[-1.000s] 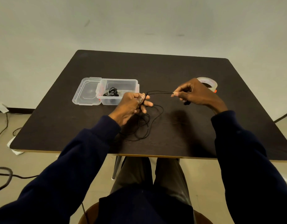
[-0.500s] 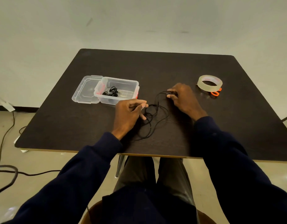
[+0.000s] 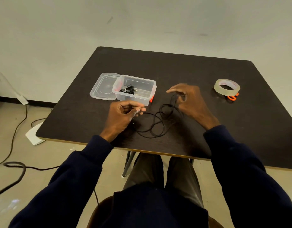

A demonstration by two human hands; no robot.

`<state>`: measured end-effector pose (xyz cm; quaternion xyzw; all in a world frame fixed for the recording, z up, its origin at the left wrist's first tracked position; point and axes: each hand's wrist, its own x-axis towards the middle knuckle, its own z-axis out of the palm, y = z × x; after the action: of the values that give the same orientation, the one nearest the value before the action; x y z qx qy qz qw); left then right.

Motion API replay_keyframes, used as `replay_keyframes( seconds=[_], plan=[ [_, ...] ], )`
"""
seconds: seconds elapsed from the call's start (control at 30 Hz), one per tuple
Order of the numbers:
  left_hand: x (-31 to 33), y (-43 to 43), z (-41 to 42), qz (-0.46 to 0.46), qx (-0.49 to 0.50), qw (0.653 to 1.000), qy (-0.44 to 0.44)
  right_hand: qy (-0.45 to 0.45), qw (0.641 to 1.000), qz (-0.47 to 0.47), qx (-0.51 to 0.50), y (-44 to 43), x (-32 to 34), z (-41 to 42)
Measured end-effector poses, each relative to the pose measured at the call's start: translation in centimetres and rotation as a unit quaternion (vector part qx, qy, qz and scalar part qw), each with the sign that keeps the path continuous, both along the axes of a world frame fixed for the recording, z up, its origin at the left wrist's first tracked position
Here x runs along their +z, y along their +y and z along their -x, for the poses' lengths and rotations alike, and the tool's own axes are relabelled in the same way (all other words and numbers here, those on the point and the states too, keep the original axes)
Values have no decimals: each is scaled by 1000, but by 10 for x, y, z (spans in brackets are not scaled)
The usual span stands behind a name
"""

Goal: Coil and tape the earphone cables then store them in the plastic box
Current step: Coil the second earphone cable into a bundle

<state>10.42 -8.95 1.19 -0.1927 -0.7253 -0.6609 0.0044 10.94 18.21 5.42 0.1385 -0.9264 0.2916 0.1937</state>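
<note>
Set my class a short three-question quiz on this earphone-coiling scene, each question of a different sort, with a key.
1. True or false: the lid is closed on the plastic box.
2. What lies right beside the tape roll? A) orange-handled scissors B) a pen C) a stapler
3. Short answer: what already lies inside the box?

Key: 1 false, the lid lies on the table beside the box. 2 A. 3 a coiled black earphone cable.
</note>
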Motion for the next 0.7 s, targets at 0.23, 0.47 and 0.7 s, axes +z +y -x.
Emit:
replay_keyframes(
  seconds=[0.23,0.47,0.7],
  plan=[
    [-5,-25,-11,282,-111,950,77,-251,951,28,178,-46,-7,-22],
    [-3,-2,-12,329,-63,933,129,-243,958,-7,155,-43,-20,-21],
    [-5,14,-14,386,-42,905,175,-233,962,-72,119,-31,-16,-15]
  ],
)
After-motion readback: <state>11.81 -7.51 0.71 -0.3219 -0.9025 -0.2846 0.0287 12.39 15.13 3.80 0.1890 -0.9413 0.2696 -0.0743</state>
